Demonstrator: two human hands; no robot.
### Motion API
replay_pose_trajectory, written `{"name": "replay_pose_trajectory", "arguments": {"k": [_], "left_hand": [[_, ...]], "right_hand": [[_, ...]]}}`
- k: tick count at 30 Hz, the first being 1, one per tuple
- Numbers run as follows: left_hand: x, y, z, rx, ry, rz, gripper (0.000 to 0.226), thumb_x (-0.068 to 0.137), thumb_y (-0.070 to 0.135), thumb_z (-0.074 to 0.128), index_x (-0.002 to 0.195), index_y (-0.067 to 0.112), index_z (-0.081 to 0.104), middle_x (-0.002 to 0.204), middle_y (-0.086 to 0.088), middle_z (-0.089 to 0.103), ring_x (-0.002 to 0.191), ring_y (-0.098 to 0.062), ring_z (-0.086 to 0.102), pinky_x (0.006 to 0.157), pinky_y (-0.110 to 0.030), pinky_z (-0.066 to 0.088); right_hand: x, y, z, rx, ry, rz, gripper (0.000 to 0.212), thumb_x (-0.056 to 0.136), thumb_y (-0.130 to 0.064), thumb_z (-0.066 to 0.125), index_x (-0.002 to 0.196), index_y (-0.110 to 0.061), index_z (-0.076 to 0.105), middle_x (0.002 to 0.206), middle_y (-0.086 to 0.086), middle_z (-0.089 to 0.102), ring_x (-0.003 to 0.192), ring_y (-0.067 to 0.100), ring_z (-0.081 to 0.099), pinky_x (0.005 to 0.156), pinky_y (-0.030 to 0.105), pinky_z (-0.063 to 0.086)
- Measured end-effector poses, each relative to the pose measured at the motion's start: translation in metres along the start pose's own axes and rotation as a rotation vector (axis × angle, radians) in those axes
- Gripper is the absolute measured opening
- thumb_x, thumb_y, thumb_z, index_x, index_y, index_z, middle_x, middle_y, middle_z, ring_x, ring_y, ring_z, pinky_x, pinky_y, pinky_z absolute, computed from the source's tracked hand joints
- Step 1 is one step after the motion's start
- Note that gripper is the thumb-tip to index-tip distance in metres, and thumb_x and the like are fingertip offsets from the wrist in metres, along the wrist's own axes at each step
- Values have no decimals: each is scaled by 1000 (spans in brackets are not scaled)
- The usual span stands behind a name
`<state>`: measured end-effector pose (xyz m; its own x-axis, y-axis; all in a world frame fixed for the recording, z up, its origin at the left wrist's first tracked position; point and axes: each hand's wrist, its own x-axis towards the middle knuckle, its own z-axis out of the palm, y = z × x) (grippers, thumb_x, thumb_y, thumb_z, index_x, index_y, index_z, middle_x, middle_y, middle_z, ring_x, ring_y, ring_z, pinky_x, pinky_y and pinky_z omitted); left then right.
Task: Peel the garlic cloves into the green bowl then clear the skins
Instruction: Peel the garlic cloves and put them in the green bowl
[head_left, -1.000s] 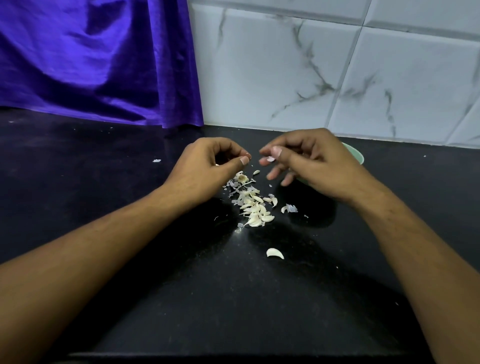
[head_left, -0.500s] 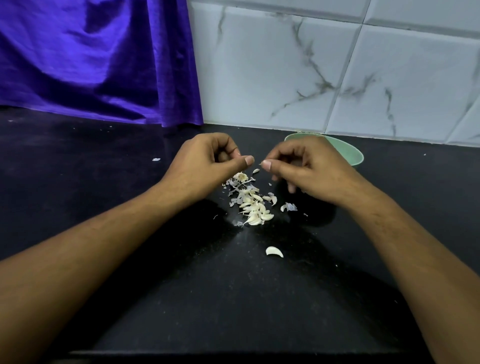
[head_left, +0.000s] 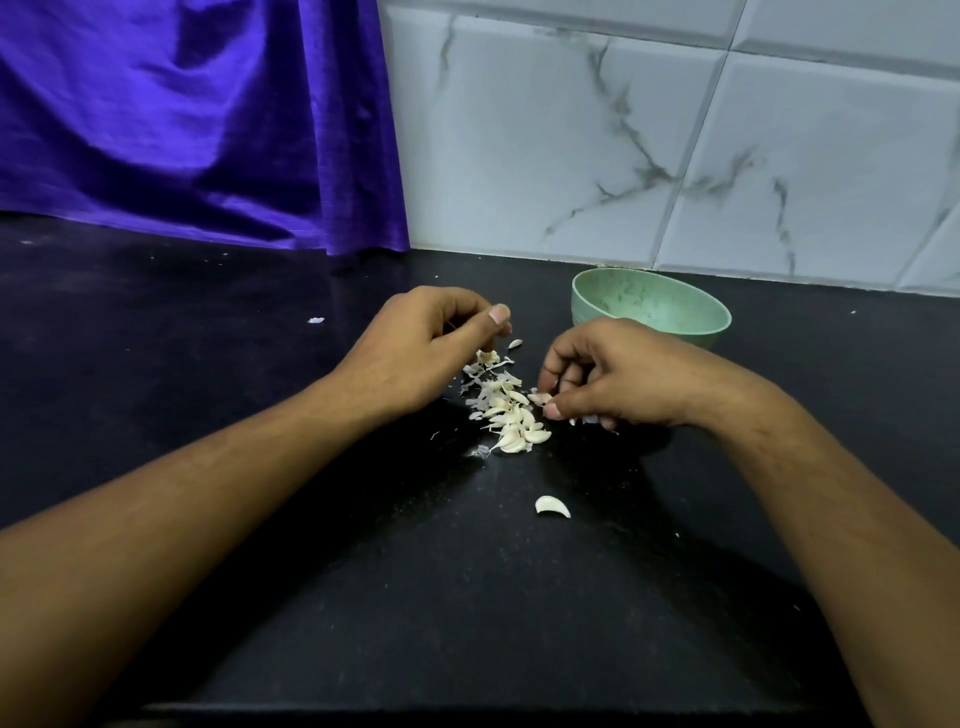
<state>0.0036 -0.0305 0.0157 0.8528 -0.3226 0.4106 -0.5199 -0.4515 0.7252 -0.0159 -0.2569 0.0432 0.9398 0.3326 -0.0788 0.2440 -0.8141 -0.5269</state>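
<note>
One left hand (head_left: 415, 353), one right hand (head_left: 623, 379), one green bowl (head_left: 587, 312), one heap of garlic (head_left: 506, 410).
The heap mixes cloves and skins, too many and too tangled for a sure count. One clove (head_left: 540, 398) is pinched at the right hand's fingertips, one lone clove (head_left: 552, 506) lies apart nearer the front edge, and one white scrap (head_left: 315, 320) lies off to the left. There is one black counter (head_left: 467, 597), one purple cloth (head_left: 182, 119), and at least four marble tiles (head_left: 545, 156).
</note>
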Motion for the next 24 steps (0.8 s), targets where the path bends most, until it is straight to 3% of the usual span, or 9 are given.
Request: {"name": "replay_pose_trajectory", "arguments": {"k": [4, 9, 12, 15, 18, 21, 24], "left_hand": [[0, 1, 1, 48, -26, 28, 20, 99, 42, 67, 94, 26, 78, 84, 7, 76, 81, -18, 71, 80, -40, 57], [-1, 1, 3, 75, -31, 50, 15, 96, 40, 71, 95, 26, 78, 80, 12, 74, 76, -7, 69, 68, -19, 51], [-1, 2, 2, 85, -34, 57, 15, 96, 40, 71, 93, 27, 78, 78, 14, 74, 73, -2, 67, 66, -15, 49], [-1, 1, 2, 82, -36, 59, 15, 96, 39, 71, 93, 27, 78, 80, 13, 75, 72, 1, 66, 66, -15, 49], [-1, 1, 1, 78, -38, 58, 14, 96, 39, 71, 94, 27, 77, 80, 12, 75, 73, 1, 66, 68, -18, 50], [1, -1, 2, 27, -56, 48, 14, 96, 39, 72, 94, 26, 77, 82, 7, 76, 78, -11, 70, 75, -30, 54], [3, -3, 2, -112, -81, 20, 17, 92, 40, 74, 94, 23, 78, 83, -2, 76, 77, -16, 69, 80, -44, 57]], "right_hand": [[1, -2, 3, -11, -5, -6, 11, 89, -11, 79, 93, -19, 73, 76, -3, 71, 50, 4, 58, 43, 13, 40], [2, 0, 5, 37, -8, 1, 13, 90, -8, 77, 95, -20, 72, 77, -2, 72, 51, 6, 59, 43, 18, 43], [2, 0, 6, -19, 9, -14, 12, 91, -11, 76, 92, -22, 72, 80, -1, 74, 55, 6, 62, 45, 19, 45], [3, 0, 7, -77, 11, -38, 11, 92, -14, 74, 90, -25, 71, 81, -3, 73, 58, 3, 61, 49, 17, 45], [4, -1, 8, -82, 152, -134, 10, 95, -17, 71, 93, -25, 67, 75, -9, 66, 56, -1, 57, 56, 17, 41], [2, -4, 5, 122, 287, -224, 8, 97, -12, 69, 99, -19, 65, 73, -8, 63, 56, 8, 62, 51, 17, 46], [5, -6, 9, 283, 305, -251, 12, 94, -6, 72, 99, -15, 66, 72, -4, 66, 58, 15, 68, 50, 28, 55]]}}
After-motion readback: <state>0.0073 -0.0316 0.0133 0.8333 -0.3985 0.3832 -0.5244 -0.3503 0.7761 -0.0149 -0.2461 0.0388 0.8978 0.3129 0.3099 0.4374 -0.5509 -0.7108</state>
